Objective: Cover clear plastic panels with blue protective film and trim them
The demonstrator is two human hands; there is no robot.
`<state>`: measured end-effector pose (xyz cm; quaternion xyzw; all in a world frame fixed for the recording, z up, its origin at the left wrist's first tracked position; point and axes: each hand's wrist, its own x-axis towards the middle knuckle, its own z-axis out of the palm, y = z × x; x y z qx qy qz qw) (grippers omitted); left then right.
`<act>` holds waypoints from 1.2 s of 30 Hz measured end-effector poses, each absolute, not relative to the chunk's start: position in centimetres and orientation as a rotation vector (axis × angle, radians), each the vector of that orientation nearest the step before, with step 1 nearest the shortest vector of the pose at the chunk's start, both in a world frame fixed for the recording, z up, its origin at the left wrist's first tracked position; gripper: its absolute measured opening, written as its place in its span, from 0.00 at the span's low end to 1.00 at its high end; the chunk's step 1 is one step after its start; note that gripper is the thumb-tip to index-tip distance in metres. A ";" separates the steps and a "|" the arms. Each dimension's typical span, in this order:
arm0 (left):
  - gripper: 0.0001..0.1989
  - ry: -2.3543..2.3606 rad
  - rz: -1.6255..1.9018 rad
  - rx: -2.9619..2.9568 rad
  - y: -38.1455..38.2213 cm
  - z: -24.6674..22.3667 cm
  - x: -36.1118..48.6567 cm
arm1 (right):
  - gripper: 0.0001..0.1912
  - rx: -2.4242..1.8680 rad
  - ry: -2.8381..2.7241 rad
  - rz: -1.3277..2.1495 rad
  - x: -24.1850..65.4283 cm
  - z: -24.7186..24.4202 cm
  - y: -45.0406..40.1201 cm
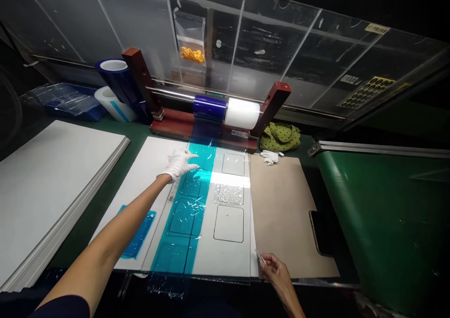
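My left hand (180,163), in a white glove, has its fingers apart over the far left edge of a blue transparent film strip (188,215). The strip runs from a dark blue roll (210,108) down over a white board (228,257) and hangs past the front edge. Through the film, dark rounded outlines show. Beside it, more outlined squares lie on the board, one with a crinkled clear film piece (230,193). Near the board's front right corner, my bare right hand (277,272) pinches a slim, pointed, light-coloured tool (259,257); its exact kind is unclear.
A red wooden stand (168,124) carries the blue roll and a white roll (242,113). Stacked white boards (59,177) lie left; blue film pieces (140,236) lie under my left forearm. A brown board (284,205), phone (320,233) and green belt (372,215) are right.
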<state>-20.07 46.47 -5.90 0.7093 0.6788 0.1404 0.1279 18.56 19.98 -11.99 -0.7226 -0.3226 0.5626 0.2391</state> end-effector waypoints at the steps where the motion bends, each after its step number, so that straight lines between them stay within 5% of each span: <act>1: 0.26 2.044 0.431 2.033 45.6 -5.9 -20.5 | 0.25 -1.966 -0.913 1.538 18.3 -12.0 20.2; 8: 0.25 2.558 0.449 1.647 30.9 -7.2 -24.1 | 0.22 -1.839 -1.543 1.593 11.8 -10.2 23.1; 16: 0.20 2.574 0.294 1.460 16.3 -9.6 -20.5 | 0.24 -1.348 -2.848 1.006 1.7 -8.9 25.3; 36: 0.19 2.510 0.324 1.328 13.8 -13.0 -18.3 | 0.27 -0.984 -3.397 0.611 -8.1 -9.5 27.6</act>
